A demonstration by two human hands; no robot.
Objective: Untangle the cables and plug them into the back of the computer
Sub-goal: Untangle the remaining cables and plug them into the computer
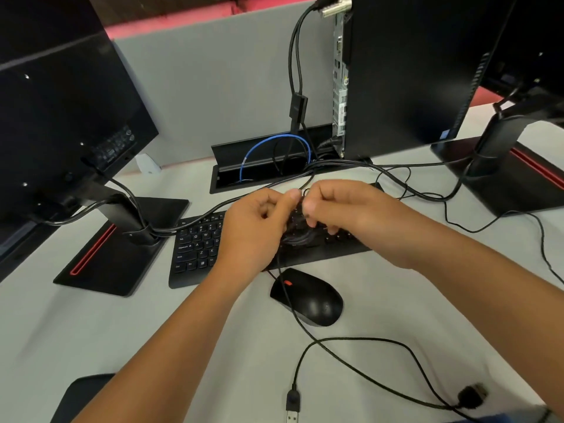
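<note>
Now the knot [300,230] is pinched by both hands [259,221] [345,209] above the keyboard [198,248]; if tugged hard, it could be pulled tighter.

On the keyboard [201,248] I can read single key letters: Q, W and E in one row, A, S and D below, X lower down. The small words on its left edge keys are too blurred for me to make out. The white stickers on the back of the computer [341,108] carry print I cannot read
</note>
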